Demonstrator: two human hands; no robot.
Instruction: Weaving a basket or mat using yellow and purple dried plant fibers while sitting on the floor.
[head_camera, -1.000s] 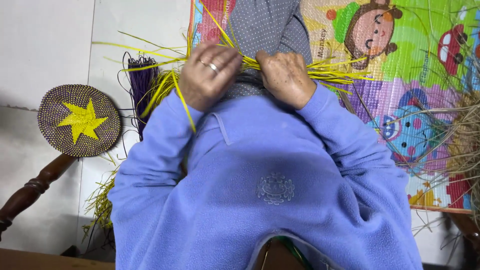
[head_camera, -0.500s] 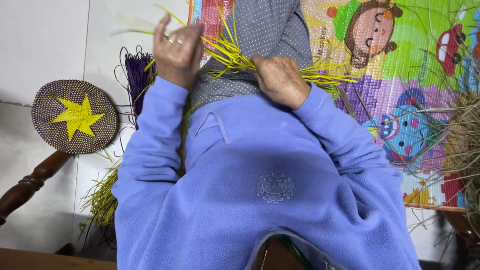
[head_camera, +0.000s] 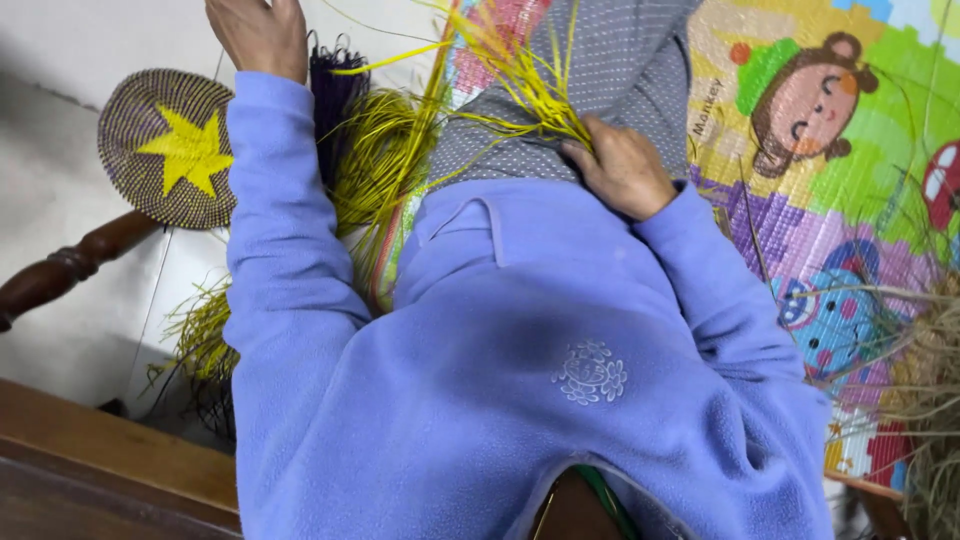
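Yellow straw strands (head_camera: 520, 85) fan out from under the right hand (head_camera: 622, 165), which presses down with curled fingers on the bunch where the strands meet, pinning them against the grey dotted cloth (head_camera: 610, 70) over the lap. From that hold the stalks spray up and to the left, some crossing the top edge of the view. The left hand (head_camera: 258, 32) is raised far out on the left, at the top of the picture, seen from the back; its fingers run out of frame, so I cannot tell whether it grips anything, though a thin yellow strand runs near it. Just beside the left sleeve hangs a loose loop of more yellow straw (head_camera: 385, 160), and behind it a dark purple bundle (head_camera: 335, 85). Well to the left lies a round woven mat (head_camera: 168, 145) in dark purple with a yellow star in its middle, resting near a turned wooden chair leg (head_camera: 70, 265). A bright children's play mat (head_camera: 830, 150) with cartoon animals covers the floor on the right, and dry pale straw (head_camera: 930, 390) heaps at its right edge
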